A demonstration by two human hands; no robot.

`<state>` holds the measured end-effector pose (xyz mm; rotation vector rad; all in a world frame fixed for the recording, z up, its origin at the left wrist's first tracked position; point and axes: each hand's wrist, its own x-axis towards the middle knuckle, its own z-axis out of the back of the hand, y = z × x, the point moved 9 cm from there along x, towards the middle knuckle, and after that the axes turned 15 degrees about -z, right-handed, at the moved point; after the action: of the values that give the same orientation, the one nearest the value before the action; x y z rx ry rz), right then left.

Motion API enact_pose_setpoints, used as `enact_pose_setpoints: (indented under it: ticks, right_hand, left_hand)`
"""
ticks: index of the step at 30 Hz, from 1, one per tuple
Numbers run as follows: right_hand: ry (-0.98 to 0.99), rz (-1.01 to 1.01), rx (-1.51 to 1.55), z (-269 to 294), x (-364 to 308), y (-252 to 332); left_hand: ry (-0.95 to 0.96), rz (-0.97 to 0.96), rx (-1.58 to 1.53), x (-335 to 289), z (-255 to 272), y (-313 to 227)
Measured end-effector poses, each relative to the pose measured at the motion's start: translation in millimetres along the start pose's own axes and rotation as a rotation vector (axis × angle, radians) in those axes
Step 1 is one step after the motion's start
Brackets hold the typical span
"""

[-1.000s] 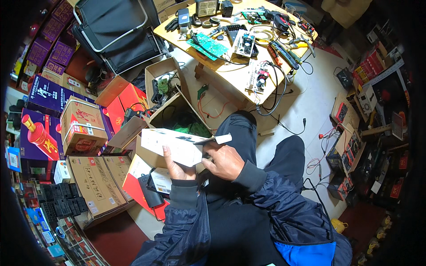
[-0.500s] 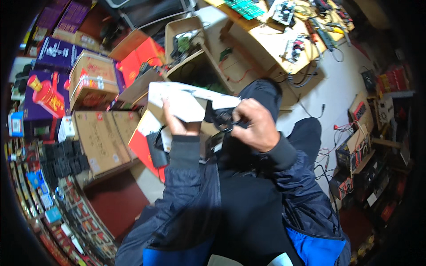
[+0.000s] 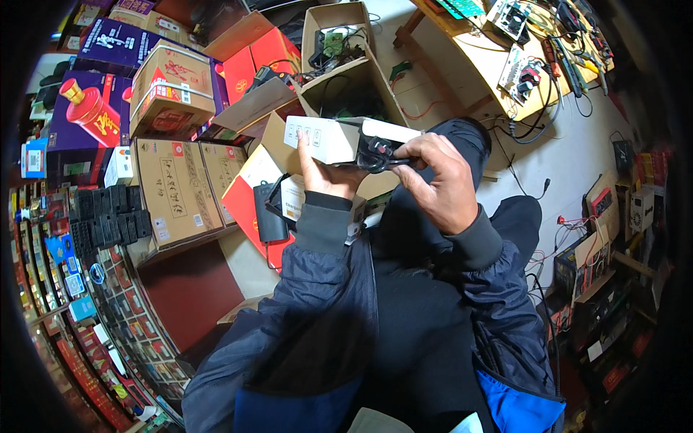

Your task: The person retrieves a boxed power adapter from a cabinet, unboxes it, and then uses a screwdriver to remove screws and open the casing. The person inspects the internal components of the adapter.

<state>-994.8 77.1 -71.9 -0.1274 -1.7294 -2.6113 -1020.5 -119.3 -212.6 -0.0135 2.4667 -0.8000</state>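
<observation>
White box [image 3: 326, 138]: raised in the left hand, forward of the lap; its right end gapes.
Black cord [image 3: 375, 153]: bunched at that end, beside the right hand; how far it runs inside cannot be told.
Left grip: the left hand [image 3: 328, 177] cups the box from below, partly spread, apparent thumb against the printed face; the other fingers are largely hidden.
Right grip: the right hand [image 3: 444, 184] pinches the cord, apparently between thumb and forefinger, with little gap.
Box handling: judged light, thin card, stiff at the folds, easily dented, somewhat smooth.
Box hold: best across 2 opposite walls, near the folds, clear of the end.
Cord handling: judged light, pliable and springy, hard only at its moulded parts; not fragile.
Cord hold: best around the whole bunch, so no loop trails.
Count, in hand: 1 box, 1 cord bunch.
Count, left side: 1 black adapter [image 3: 271, 216], 1 strapped carton [image 3: 173, 90], 2 flat tan cartons [image 3: 172, 191].
Count, right side: 1 bench [image 3: 535, 105], partly visible.
</observation>
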Motion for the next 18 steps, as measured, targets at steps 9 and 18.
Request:
enact_pose_setpoints:
  ticks: [9, 18]
  right_hand:
    - [0.159, -0.014, -0.128, 3, 0, 0]
    - [0.231, -0.045, 0.127, -12, -32, 21]
  left_hand:
    - [0.105, -0.237, -0.070, 2, -4, -19]
    - [0.596, -0.035, -0.430, 9, 5, -51]
